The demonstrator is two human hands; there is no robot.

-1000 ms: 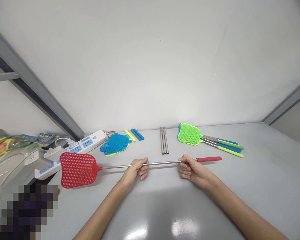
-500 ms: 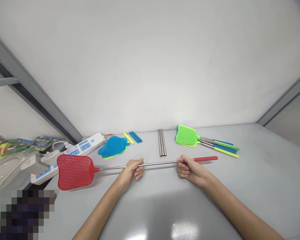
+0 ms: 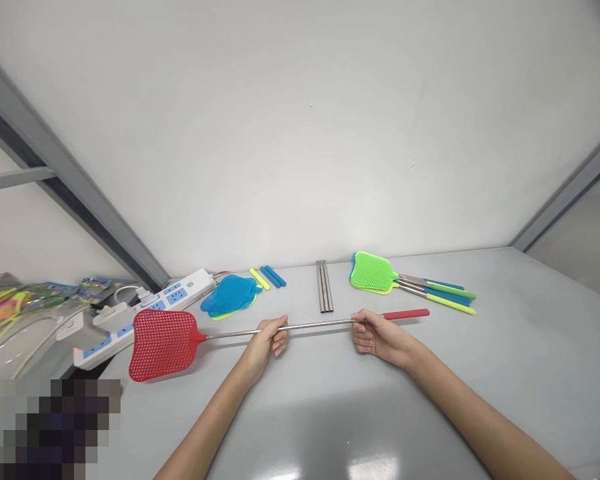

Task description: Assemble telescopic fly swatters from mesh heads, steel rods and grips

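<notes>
A red fly swatter (image 3: pixel 164 345) with a thin metal telescopic shaft lies crosswise in front of me, its mesh head at the left and its red grip at the right. Closed around the shaft left of its middle is my left hand (image 3: pixel 269 341), thumb along the top. My right hand (image 3: pixel 375 337) is also closed on the shaft, just left of the red grip. Between the two hands a length of bare metal shows. Several short metal tubes (image 3: pixel 325 287) lie side by side beyond the shaft.
Blue and yellow swatter heads (image 3: pixel 233 295) lie back left, near a yellow grip (image 3: pixel 259 279) and blue grips (image 3: pixel 273 276). Several swatters with a green one on top (image 3: pixel 373 272) lie back right. A white power strip (image 3: pixel 195 285) with plugs runs along the left; plastic-wrapped items (image 3: pixel 10 300) sit beyond.
The view has shifted slightly, and the red swatter's head and grip end appear a little nearer each other. Both hands keep their hold on the shaft.
</notes>
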